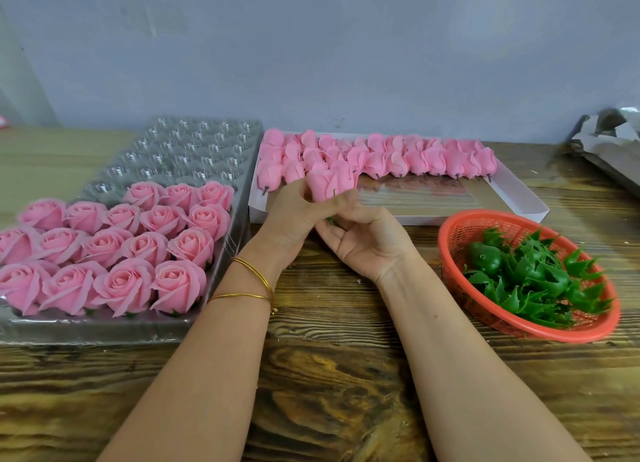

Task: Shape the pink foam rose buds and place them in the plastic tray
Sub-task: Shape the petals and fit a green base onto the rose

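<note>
Pink foam roses (145,247), already opened, are filling the near rows of the plastic tray (104,330) on the left, while its far cells (194,143) are standing empty, so by my reckoning the job is running at about its midpoint. Many closed buds (415,156) are lying in a heap along the back of the white box (519,202), waiting to be shaped. The left hand (294,215) is gripping one rose bud (327,184) just in front of that box, fingers and thumb curled round its lower part, above the wooden table (329,375). The right hand (367,243) is cupping palm-up just beneath, its fingertips meeting the left hand; a sliver of green is showing between them, but whether those fingers are pinching anything I cannot tell. Green calyxes (533,274) are piling in the red basket (450,253) on the right. This bud is not yet opened or set in a cell.
</note>
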`<move>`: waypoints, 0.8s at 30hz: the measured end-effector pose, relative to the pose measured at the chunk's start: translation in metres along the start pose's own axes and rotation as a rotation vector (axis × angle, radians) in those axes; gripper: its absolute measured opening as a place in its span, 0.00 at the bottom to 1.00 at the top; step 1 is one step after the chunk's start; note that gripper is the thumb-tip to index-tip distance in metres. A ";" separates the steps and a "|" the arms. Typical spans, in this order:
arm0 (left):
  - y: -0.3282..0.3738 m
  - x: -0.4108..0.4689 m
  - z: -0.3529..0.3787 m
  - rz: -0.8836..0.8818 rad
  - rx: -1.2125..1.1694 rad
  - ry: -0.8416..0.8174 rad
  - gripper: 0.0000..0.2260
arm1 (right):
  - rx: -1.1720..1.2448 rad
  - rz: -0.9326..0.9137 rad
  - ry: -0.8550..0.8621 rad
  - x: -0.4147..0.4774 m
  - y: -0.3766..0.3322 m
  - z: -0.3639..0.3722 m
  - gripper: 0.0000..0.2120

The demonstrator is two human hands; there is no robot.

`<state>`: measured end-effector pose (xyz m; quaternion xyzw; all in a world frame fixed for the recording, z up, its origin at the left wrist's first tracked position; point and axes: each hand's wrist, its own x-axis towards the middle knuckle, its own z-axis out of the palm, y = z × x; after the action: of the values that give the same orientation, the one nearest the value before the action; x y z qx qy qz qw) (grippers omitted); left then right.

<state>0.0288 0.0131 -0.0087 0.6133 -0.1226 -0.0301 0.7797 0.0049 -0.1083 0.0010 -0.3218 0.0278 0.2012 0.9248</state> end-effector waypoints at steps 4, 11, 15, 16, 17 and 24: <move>-0.004 0.001 0.000 0.034 0.049 -0.023 0.11 | -0.026 0.002 -0.033 0.000 0.003 0.002 0.20; -0.001 -0.004 0.003 0.006 0.029 -0.003 0.12 | -0.129 0.038 -0.055 -0.001 0.003 0.000 0.21; 0.002 -0.006 0.007 -0.014 0.040 0.037 0.12 | -0.208 0.063 -0.059 -0.001 0.003 -0.001 0.21; 0.003 -0.007 0.008 -0.017 0.046 0.044 0.12 | -0.219 0.067 -0.064 -0.001 0.002 -0.001 0.21; 0.003 -0.007 0.008 -0.018 0.050 0.053 0.11 | -0.228 0.071 -0.067 -0.001 0.002 -0.001 0.22; 0.004 -0.005 0.008 0.004 0.046 0.127 0.08 | -0.253 0.022 -0.012 0.001 0.004 0.002 0.13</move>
<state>0.0223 0.0076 -0.0042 0.6314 -0.0749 0.0134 0.7717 0.0037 -0.1042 -0.0004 -0.4344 0.0001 0.2150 0.8747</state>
